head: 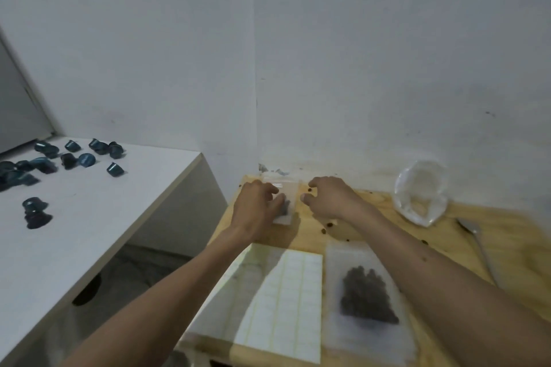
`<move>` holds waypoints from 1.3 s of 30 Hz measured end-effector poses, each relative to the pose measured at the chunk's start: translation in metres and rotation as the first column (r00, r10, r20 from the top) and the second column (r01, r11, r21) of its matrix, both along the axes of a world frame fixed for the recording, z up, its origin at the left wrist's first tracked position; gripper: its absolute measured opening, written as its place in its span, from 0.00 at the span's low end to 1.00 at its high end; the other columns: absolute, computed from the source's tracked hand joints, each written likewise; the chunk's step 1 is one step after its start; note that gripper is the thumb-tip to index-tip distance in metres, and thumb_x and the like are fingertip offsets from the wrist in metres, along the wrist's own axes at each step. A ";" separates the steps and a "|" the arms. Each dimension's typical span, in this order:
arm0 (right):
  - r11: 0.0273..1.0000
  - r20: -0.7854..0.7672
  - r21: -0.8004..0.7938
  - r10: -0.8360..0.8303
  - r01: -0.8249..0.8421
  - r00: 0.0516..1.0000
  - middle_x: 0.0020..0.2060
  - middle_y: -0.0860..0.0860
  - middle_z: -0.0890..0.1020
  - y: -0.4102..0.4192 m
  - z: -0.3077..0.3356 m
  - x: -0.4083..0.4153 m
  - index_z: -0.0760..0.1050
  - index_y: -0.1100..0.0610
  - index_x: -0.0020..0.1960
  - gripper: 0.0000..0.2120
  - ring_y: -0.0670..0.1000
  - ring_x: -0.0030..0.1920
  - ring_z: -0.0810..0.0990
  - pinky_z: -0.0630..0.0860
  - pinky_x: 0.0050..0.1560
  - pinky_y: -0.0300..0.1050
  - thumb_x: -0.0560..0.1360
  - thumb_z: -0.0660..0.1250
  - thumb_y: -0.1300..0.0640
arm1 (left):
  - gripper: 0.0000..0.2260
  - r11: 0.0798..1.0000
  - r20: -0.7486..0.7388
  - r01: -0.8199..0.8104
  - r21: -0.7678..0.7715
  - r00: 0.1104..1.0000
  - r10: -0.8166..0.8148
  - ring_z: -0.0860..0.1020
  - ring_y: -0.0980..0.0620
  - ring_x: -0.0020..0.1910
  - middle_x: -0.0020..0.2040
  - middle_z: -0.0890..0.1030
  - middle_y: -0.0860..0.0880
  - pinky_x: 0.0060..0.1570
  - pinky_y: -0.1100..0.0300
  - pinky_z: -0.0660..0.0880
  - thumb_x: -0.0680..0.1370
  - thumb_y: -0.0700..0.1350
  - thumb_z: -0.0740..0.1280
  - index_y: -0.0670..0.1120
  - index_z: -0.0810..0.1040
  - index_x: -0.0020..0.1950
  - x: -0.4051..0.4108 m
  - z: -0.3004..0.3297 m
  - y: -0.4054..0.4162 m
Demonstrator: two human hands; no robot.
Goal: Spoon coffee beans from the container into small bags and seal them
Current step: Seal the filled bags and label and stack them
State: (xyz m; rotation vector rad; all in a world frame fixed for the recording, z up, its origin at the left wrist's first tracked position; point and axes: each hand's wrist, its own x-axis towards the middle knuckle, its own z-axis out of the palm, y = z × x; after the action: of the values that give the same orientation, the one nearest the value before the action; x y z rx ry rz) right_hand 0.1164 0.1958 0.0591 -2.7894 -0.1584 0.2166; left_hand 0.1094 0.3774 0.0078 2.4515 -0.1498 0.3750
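Note:
A small clear bag with dark coffee beans in it lies at the far left of the wooden table. My left hand rests on it, fingers pinching its left side. Just right of the bag, my right hand hovers with curled fingers, holding nothing. Nearer to me lies a second clear bag holding a heap of beans. At the back right stands a white plastic bag container, its mouth agape. A metal spoon lies on the table at the right.
A sheet of blank white labels lies beside the nearer bag. Loose beans are scattered on the wood. To the left stands a white table with several dark blue capsules. White walls close the corner behind.

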 end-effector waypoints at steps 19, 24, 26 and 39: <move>0.917 -0.119 0.141 -0.359 0.374 0.926 0.37 0.58 0.85 -0.097 -0.002 -0.088 0.81 0.64 0.43 0.11 0.57 0.35 0.87 0.86 0.42 0.52 0.72 0.78 0.57 | 0.18 0.980 -0.494 0.119 -0.157 0.850 -0.182 0.80 0.46 0.34 0.45 0.85 0.43 0.45 0.50 0.83 0.73 0.52 0.80 0.38 0.82 0.47 -0.075 0.012 -0.080; 0.872 -0.134 0.275 -0.383 0.405 0.914 0.42 0.58 0.86 -0.102 0.002 -0.088 0.83 0.65 0.46 0.07 0.59 0.41 0.88 0.86 0.46 0.56 0.73 0.76 0.62 | 0.19 0.956 -0.451 0.045 -0.290 0.874 -0.178 0.79 0.51 0.35 0.49 0.82 0.46 0.33 0.62 0.75 0.72 0.49 0.80 0.39 0.82 0.56 -0.075 0.014 -0.079; 0.861 -0.170 0.312 -0.364 0.401 0.916 0.44 0.59 0.86 -0.104 0.007 -0.087 0.83 0.67 0.48 0.05 0.59 0.40 0.87 0.86 0.45 0.52 0.76 0.71 0.65 | 0.15 0.919 -0.414 0.004 -0.394 0.892 -0.181 0.80 0.50 0.42 0.46 0.82 0.46 0.40 0.59 0.75 0.71 0.47 0.81 0.42 0.81 0.51 -0.072 0.012 -0.079; 0.560 -0.032 0.809 -0.262 0.179 0.964 0.48 0.56 0.84 -0.046 0.051 -0.067 0.75 0.59 0.61 0.11 0.53 0.42 0.85 0.85 0.46 0.49 0.81 0.68 0.56 | 0.06 0.574 -0.086 0.017 -0.819 0.985 -0.152 0.86 0.44 0.40 0.45 0.86 0.35 0.43 0.55 0.83 0.76 0.34 0.75 0.31 0.81 0.47 -0.067 0.059 -0.026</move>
State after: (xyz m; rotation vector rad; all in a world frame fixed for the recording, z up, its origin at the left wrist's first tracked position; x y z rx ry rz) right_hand 0.0490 0.1494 0.1103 -1.8533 0.0731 -0.0561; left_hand 0.0429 0.3518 0.0667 1.5114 -0.0130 0.1512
